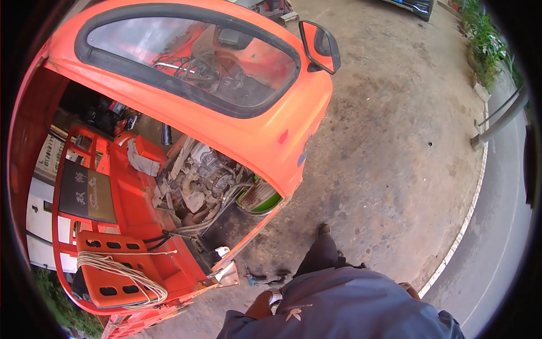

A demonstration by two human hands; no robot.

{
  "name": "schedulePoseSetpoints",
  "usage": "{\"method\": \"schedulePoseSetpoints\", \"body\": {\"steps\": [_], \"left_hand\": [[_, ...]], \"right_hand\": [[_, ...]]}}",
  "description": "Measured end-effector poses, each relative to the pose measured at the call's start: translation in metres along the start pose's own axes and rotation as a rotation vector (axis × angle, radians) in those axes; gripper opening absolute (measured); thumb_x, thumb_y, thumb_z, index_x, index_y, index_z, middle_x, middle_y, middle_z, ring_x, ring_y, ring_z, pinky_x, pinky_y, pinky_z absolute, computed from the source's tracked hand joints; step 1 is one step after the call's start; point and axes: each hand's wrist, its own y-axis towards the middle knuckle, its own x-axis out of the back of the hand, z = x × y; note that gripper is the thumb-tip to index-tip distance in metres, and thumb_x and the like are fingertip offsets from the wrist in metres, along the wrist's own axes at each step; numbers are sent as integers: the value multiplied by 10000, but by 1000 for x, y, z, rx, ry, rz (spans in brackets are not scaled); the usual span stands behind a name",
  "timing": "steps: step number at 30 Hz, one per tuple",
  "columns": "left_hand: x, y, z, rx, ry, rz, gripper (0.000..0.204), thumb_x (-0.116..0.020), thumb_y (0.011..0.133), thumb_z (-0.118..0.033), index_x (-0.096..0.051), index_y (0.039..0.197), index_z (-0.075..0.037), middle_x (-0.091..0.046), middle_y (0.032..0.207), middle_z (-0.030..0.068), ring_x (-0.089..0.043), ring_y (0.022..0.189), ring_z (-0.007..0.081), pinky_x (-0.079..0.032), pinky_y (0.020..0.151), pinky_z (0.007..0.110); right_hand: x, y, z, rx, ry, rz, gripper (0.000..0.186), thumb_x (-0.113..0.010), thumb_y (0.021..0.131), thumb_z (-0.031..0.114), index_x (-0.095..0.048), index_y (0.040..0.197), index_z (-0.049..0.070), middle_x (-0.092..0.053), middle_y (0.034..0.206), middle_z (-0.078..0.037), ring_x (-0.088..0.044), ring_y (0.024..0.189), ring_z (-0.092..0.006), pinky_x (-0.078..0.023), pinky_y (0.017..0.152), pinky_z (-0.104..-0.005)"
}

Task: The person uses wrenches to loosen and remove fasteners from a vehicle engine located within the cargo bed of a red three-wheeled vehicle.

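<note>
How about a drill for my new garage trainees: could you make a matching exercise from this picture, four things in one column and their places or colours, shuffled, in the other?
Column one
1. Rope
2. Side mirror
3. Engine
4. Shirt

Column two
A. Exposed inside the open cab, lower in the picture than the window
B. Dark blue-grey, at the picture's lower edge
C. Pale, lying in loops across a slotted orange panel
D. Sticking out from the cab's upper right corner

Right pairs: 1-C, 2-D, 3-A, 4-B
</note>
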Motion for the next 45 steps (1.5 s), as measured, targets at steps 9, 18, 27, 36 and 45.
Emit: {"method": "schedulePoseSetpoints", "body": {"steps": [9, 18, 27, 36, 45], "left_hand": [[91, 24, -317, 137, -399, -57, 145, -666, 897, -185, -706, 903, -46, -627, 700, 93, -586, 549, 202, -436, 442, 391], [225, 76, -754, -293, 175, -281, 387, -519, 886, -200, -709, 1194, -60, -720, 1112, 236, -696, 994, 383, -536, 873, 439], [338, 10, -1047, -714, -292, -256, 377, -480, 917, -75, -716, 1200, -154, -628, 718, 57, -599, 607, 148, -523, 597, 332], [296, 70, -935, 163, -550, -324, 336, -666, 911, -249, -706, 1083, 36, -699, 906, 183, -646, 741, 289, -524, 599, 479], [286, 109, -973, 271, -929, -62, 296, -660, 923, -320, -687, 947, -27, -632, 752, 121, -607, 636, 248, -474, 505, 420]], "right_hand": [[240, 19, 170, 177, 340, -39, 318, -591, 917, 306, -669, 887, -1, -664, 728, -93, -605, 556, -191, -480, 540, -351], [507, 12, 93, 126, 793, -302, 309, -601, 938, 267, -664, 1030, -21, -621, 731, -84, -584, 557, -175, -471, 497, -332], [596, 147, 10, -357, 1386, -289, 137, -543, 959, 194, -569, 852, 111, -498, 577, -82, -458, 407, -235, -358, 379, -394], [927, 242, 217, -37, 482, -84, 184, -553, 968, 195, -596, 973, 16, -570, 643, -141, -569, 501, -275, -449, 441, -424], [1270, 281, 583, 633, 909, -458, 198, -568, 951, 253, -531, 959, 59, -461, 591, -33, -428, 412, -161, -353, 373, -331]]}}
